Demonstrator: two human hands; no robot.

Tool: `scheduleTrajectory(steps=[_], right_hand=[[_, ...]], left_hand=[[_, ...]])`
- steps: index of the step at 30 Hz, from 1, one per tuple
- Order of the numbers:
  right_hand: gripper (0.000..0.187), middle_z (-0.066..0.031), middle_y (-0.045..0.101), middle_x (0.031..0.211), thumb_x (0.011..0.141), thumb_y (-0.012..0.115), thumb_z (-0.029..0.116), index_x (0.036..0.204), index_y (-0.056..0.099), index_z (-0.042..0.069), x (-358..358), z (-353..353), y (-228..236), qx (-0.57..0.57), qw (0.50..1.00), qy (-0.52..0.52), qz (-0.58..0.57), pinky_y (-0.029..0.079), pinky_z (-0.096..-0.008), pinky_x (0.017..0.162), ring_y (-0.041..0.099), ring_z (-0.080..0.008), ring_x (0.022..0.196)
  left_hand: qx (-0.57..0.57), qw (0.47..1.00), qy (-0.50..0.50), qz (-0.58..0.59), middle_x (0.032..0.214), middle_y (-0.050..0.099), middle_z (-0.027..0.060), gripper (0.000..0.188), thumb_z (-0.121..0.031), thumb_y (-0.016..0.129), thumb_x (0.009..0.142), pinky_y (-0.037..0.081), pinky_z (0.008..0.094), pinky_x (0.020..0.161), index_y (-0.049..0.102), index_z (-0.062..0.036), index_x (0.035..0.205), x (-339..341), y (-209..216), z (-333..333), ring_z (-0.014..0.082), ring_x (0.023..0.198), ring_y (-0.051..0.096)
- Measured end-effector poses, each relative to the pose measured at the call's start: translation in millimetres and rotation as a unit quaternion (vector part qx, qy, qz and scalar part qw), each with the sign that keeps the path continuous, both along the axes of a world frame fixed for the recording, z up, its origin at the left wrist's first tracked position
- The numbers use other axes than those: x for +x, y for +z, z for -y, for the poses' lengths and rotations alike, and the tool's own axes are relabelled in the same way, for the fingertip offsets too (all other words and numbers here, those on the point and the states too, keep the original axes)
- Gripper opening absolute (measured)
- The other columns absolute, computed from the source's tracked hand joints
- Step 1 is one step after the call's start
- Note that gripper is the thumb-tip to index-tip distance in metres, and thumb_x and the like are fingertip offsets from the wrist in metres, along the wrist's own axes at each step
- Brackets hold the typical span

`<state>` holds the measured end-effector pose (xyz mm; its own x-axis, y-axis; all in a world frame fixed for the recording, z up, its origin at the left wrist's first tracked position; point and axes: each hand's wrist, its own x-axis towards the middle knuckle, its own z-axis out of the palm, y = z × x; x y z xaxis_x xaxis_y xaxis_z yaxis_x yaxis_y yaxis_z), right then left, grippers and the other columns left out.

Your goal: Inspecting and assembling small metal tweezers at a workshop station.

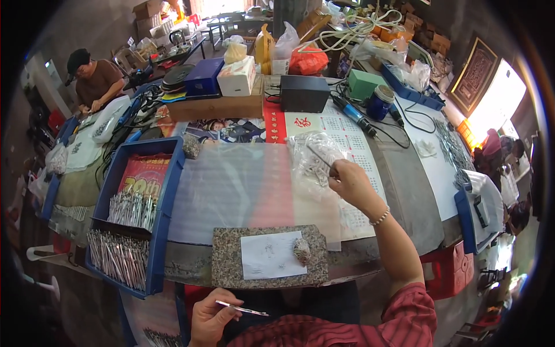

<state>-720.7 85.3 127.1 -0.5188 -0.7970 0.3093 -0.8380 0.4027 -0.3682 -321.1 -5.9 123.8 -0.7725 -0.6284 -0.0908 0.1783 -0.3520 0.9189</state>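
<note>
My left hand (pixel 211 319) is low at the front, pinching a slim, pointed silver metal piece (pixel 250 310) between thumb and fingers. My right hand (pixel 354 184) reaches forward over the table, closed on a thin dark rod (pixel 318 155). The rod's far end lies over a clear plastic bag (pixel 312 173) of small whitish pieces; whether it touches them I cannot tell. Between my hands, at the table's near edge, sits a speckled stone slab (pixel 226 260). On it are a marked white paper (pixel 269 260) and a small rough lump (pixel 302 251).
At left, a blue tray (pixel 157 254) holds many slim metal pieces in two compartments. Across the back stand a dark box (pixel 304 93), a blue jar (pixel 379 107) and corded handpieces (pixel 354 114). Another blue tray (pixel 467 222) is at right. A person (pixel 99 81) works at far left.
</note>
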Motion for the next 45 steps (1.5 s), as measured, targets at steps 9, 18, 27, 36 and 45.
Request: scheduleTrajectory(steps=[9,18,27,36,45], right_hand=[[0.008,0.0041,0.057,0.065,0.078,0.069,0.002,0.081,0.061,0.001,121,-55,37,-0.058,0.831,0.024,0.553,0.036,-0.0180,0.048,0.047,-0.0007,0.056],[0.011,0.0011,0.063,0.073,0.080,0.069,0.005,0.085,0.061,0.001,171,-66,-3,-0.060,0.803,0.109,0.582,0.040,-0.0198,0.055,0.049,-0.0022,0.062],[0.019,-0.0060,0.067,0.096,0.085,0.063,-0.001,0.104,0.062,-0.002,179,-65,-9,-0.148,0.747,0.135,0.634,0.047,-0.0220,0.065,0.058,-0.0082,0.073],[0.021,-0.0077,0.064,0.089,0.079,0.069,0.000,0.100,0.066,0.003,191,-65,-19,-0.229,0.809,0.163,0.517,0.049,-0.0251,0.067,0.063,-0.0149,0.080],[0.021,-0.0070,0.065,0.076,0.080,0.068,0.002,0.101,0.066,0.003,208,-66,-3,-0.114,0.891,0.142,0.417,0.046,-0.0238,0.055,0.059,-0.0129,0.060]], left_hand=[[0.049,0.994,-0.081,0.056,0.082,0.062,0.0024,0.016,-0.001,0.058,0.091,0.047,0.0193,0.061,0.062,0.0038,0.106,-56,1,4,0.0063,0.068,0.058],[-0.031,0.987,-0.134,0.078,0.079,0.059,-0.0008,0.012,-0.005,0.057,0.093,0.046,0.0163,0.058,0.061,0.0024,0.101,-76,2,-9,0.0020,0.064,0.055],[0.204,0.969,-0.136,0.039,0.075,0.061,0.0009,0.010,-0.010,0.054,0.093,0.043,0.0170,0.050,0.062,-0.0029,0.094,-69,-19,-16,0.0041,0.054,0.053],[0.250,0.957,-0.144,0.030,0.085,0.062,0.0036,0.014,-0.012,0.054,0.096,0.047,0.0188,0.054,0.058,-0.0018,0.104,-63,-30,-31,0.0068,0.060,0.058],[0.160,0.983,-0.084,-0.024,0.087,0.061,0.0069,0.024,-0.018,0.050,0.099,0.050,0.0206,0.054,0.056,0.0011,0.111,-47,-22,-27,0.0091,0.062,0.060]])
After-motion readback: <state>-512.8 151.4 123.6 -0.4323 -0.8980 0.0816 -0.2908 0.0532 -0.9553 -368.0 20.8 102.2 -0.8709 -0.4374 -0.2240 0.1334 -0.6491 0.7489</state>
